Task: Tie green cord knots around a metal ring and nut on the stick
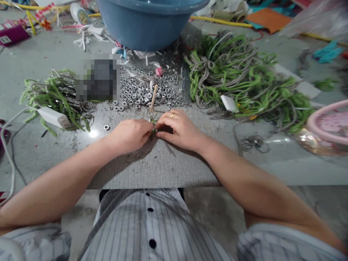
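My left hand [132, 133] and my right hand [179, 129] meet at the middle of the grey textured board [163, 170]. Both have their fingertips pinched around a short green cord [153, 122], largely hidden by the fingers. A thin metal ring [150, 111] shows just beyond the fingertips, beside the lower end of a small wooden stick [154, 97]. Behind the hands lies a spread of small metal nuts [138, 95]. One loose nut [106, 127] rests left of my left hand.
A blue basin [144, 25] stands at the back. Green and grey cords [244, 79] are heaped at right; corded pieces with metal rings [58, 90] lie left, near a white block with a cable [54, 117]. A pink-rimmed object [315, 117] sits far right.
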A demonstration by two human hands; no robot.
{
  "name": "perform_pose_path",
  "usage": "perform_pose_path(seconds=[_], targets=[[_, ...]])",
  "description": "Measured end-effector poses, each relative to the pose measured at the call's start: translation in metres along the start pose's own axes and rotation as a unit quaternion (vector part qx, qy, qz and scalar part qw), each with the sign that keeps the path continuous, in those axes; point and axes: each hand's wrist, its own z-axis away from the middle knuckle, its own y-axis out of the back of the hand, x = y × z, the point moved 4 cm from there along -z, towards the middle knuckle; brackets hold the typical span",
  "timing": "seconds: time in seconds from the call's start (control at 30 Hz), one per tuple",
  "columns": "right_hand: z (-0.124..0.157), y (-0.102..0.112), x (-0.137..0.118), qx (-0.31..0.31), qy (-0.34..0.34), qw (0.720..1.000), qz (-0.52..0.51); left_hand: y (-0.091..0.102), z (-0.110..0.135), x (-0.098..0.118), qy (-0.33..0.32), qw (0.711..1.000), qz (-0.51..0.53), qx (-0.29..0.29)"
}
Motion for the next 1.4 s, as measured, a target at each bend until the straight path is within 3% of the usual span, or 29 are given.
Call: perform_pose_path(seconds=[1.4], targets=[[-0.0036,-0.0027,-0.0072,0.002,-0.001,1.0,0.022,-0.0057,-0.0003,-0.0025,0.042,0.998,0.047,0.013]])
